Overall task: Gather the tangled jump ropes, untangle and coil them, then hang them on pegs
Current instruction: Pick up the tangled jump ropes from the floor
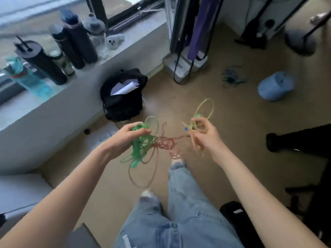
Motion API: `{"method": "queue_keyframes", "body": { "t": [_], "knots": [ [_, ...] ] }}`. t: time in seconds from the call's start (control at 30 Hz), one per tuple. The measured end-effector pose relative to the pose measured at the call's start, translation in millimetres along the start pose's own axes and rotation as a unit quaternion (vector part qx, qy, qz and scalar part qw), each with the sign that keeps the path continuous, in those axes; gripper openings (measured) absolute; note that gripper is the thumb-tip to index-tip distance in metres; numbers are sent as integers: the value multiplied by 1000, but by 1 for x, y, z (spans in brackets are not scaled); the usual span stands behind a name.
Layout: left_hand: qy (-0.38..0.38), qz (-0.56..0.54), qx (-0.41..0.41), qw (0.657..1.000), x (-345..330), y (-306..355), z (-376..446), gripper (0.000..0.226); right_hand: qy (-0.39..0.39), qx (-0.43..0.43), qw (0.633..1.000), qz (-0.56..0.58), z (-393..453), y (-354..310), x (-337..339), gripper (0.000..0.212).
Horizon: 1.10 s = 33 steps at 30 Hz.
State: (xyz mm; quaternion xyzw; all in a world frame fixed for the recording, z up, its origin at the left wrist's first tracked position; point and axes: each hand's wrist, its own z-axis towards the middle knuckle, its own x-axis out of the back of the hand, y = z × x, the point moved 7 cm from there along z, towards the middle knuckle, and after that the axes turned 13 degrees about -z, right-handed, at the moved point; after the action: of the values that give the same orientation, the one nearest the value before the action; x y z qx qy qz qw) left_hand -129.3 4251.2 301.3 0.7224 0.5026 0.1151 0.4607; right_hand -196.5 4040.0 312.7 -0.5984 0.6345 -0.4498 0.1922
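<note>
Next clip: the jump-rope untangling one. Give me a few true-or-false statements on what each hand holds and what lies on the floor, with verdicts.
1. The left hand grips a bunch of green rope. True.
2. The right hand is empty. False: it pinches loops of tan rope.
3. A reddish rope runs between the two hands. True.
4. All the ropes are already hung on pegs. False: the ropes in the hands are tangled, and another tangle lies on the floor.
5. The black bag sits on the window ledge. False: it stands on the floor below the ledge.
6. A blue cap lies on the floor. True.
</note>
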Motion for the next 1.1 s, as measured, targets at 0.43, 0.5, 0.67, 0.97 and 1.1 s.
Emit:
{"method": "queue_keyframes", "body": {
  "t": [0.43, 0.5, 0.67, 0.97, 1.1],
  "knots": [
    [-126, 306, -16, 943, -238, 48, 217, 46, -47, 5, 968, 248, 112, -22, 176, 36],
    [-100, 252, -37, 962, -271, 66, 247, 25, -78, -2, 966, 247, 142, -32, 205, 35],
    [-3, 220, 1, 976, -306, 108, 334, 20, -1, -32, 960, 277, 229, -38, 317, 35],
    [90, -27, -4, 996, -368, 221, 528, 20, 106, -83, 990, 31, 402, -25, 481, 56],
    [77, -27, 4, 997, -424, 275, 596, 20, 62, -40, 997, -32, 459, -57, 522, 73]
  ]
}}
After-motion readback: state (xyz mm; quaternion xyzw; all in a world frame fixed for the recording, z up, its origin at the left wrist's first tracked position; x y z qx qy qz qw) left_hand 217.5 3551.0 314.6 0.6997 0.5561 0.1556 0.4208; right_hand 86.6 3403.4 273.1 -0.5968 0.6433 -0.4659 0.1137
